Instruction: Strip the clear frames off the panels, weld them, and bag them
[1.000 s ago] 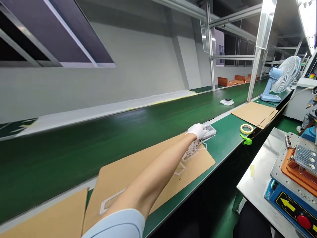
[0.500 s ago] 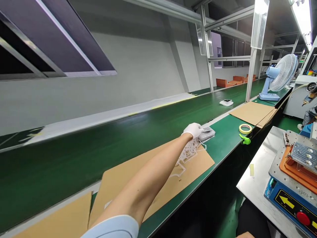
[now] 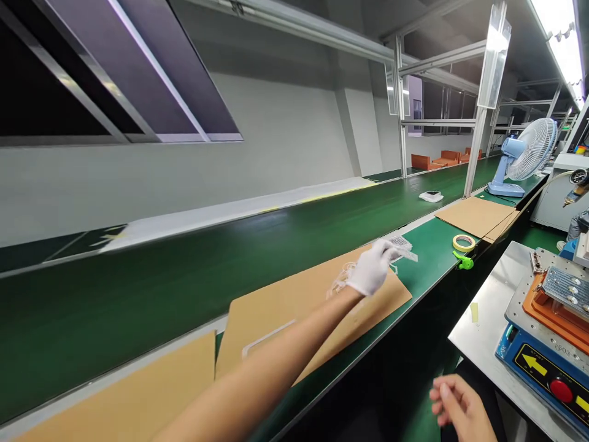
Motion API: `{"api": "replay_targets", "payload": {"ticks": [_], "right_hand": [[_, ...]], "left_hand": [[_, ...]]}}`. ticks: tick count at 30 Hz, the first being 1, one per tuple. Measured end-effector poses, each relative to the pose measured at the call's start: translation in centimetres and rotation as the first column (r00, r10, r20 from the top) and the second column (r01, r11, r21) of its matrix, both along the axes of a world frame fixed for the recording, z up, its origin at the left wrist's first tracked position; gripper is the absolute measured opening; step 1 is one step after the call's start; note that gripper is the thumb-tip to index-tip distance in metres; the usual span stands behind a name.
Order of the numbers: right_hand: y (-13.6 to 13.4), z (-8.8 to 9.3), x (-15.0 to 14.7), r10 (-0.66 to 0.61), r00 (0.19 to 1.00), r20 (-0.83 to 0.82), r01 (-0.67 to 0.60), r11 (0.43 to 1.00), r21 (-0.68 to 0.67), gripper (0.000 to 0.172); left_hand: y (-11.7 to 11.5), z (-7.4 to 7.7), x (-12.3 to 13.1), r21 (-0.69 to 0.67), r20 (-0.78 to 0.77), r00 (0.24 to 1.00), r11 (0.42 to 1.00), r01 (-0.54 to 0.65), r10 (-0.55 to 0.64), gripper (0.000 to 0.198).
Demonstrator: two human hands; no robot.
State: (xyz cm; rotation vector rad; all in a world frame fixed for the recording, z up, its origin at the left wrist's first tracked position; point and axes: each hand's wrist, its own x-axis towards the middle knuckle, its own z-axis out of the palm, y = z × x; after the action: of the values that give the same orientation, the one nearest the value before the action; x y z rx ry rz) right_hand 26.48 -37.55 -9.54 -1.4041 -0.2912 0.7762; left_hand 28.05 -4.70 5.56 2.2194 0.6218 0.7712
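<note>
My left hand, in a white glove, reaches out over the far end of a cardboard sheet. Its fingers are closed on a thin, clear flat piece that sticks out to the right. Just behind it lies a stack of similar clear pieces on the green bench. A tangle of thin white frames sits on the cardboard, partly hidden by my hand and wrist. My bare right hand is at the lower right, fingers loosely bent and apart, with nothing visible in it.
A green conveyor belt runs behind the bench, carrying a small white packet. Yellow tape, a green clip-like object and a blue fan stand farther right. A blue machine with a red button is at right.
My left hand has turned and lifted slightly off the stack with a clear piece in its fingers. My right hand has risen into view. The whole view has shifted a little.
</note>
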Motion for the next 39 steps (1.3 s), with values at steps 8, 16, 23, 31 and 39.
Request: {"api": "replay_targets", "payload": {"ticks": [8,16,23,31,39], "right_hand": [[3.4,9.9,1.1,-0.065,0.997,-0.041,0.075,0.954,0.292,0.060],[-2.1,11.3,-1.6,0.253,0.729,0.636,-0.030,0.940,-0.340,0.044],[-1.6,12.3,-4.6,0.372,0.680,0.632,-0.081,0.895,-0.439,0.041],[0.1,13.5,-8.0,0.433,0.565,0.702,-0.136,0.888,-0.439,0.039],[0.6,15.7,-10.0,0.478,0.486,0.731,-0.205,0.876,-0.437,0.033]], "left_hand": [[-17.1,-6.8,-12.4,-0.162,0.245,0.906,0.906,0.390,-0.346,0.016],[-22.1,-10.8,-14.4,-0.880,0.359,0.933,0.336,0.336,0.008,0.079],[-22.7,-11.6,-17.6,-0.880,0.379,0.925,0.296,0.371,-0.033,0.055],[-21.4,-12.2,-21.6,-0.814,0.468,0.883,0.379,0.440,-0.022,0.051],[-21.0,-13.1,-23.0,-0.760,0.598,0.801,0.312,0.571,-0.010,0.054]]}}
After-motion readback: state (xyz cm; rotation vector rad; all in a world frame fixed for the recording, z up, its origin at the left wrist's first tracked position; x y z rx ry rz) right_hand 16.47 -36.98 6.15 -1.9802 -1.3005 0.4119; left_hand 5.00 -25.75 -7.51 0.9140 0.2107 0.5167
